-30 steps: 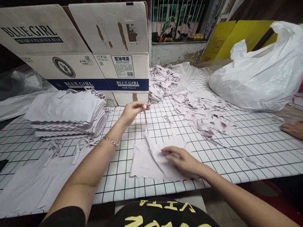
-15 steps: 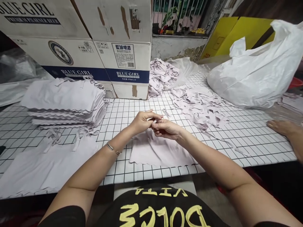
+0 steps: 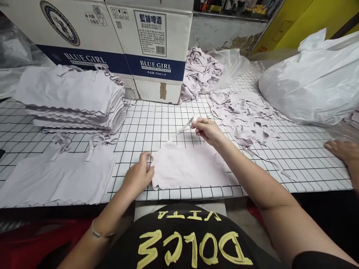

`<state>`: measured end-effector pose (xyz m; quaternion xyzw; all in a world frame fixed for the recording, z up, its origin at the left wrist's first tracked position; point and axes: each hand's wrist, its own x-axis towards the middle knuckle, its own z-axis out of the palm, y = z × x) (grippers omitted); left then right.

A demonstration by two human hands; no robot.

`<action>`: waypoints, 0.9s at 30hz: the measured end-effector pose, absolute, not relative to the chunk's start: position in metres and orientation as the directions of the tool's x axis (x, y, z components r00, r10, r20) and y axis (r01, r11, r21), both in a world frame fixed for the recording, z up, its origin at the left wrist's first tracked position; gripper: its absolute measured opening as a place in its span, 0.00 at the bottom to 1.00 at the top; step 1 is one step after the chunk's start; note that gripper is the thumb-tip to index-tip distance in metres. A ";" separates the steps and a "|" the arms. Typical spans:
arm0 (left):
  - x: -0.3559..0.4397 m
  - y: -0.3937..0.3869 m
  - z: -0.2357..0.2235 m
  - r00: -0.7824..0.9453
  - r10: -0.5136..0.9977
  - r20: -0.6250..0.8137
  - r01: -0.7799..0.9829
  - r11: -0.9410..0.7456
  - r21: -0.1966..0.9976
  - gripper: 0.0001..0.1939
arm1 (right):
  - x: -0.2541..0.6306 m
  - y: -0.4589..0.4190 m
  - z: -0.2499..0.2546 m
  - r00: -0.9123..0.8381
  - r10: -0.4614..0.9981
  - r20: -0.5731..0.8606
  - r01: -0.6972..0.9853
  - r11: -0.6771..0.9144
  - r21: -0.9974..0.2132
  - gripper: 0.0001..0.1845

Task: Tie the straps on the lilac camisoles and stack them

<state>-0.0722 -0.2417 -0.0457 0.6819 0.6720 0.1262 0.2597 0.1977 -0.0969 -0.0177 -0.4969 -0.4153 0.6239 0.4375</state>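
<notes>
A pale pink camisole-like fabric top (image 3: 190, 164) with a wavy hem lies flat in front of me. At its left edge is my left hand (image 3: 140, 172), fingers curled, seeming to grip the cloth there between thumb and fingers. My right hand (image 3: 207, 130), raised above the top's upper edge, pinches the end of a thin strap (image 3: 183, 127). That strap slants down leftward towards the top's upper edge. To the left lies another pale top (image 3: 60, 175) with tied straps.
Behind it rises a stack of folded tops (image 3: 67, 93), beside a large beer carton (image 3: 157, 89). Loose cut fabric pieces (image 3: 244, 119) and a white plastic bag (image 3: 308, 86) lie to the right. Another person's hand (image 3: 340, 151) rests at the right edge of the gridded tablecloth (image 3: 157, 119).
My hands were together over the top's upper edge. My left hand has moved down and left to the side edge; my right has moved up and right with the strap. The top lies flatter.
</notes>
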 end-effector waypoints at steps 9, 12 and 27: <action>-0.038 -0.202 -0.057 0.260 0.964 -0.050 0.900 -0.223 0.374 0.12 | 0.175 -0.121 -0.037 -0.254 0.875 -0.412 -0.233 -0.469 -0.852 0.19; -0.036 -0.194 -0.056 0.294 0.951 -0.095 0.869 -0.225 0.440 0.06 | 0.176 -0.129 -0.040 -0.296 0.845 -0.446 -0.255 -0.520 -0.815 0.18; -0.037 -0.198 -0.052 0.261 0.956 -0.135 0.737 -0.107 0.667 0.10 | 0.154 -0.172 -0.072 -0.365 0.930 -0.051 0.028 -0.044 -0.999 0.17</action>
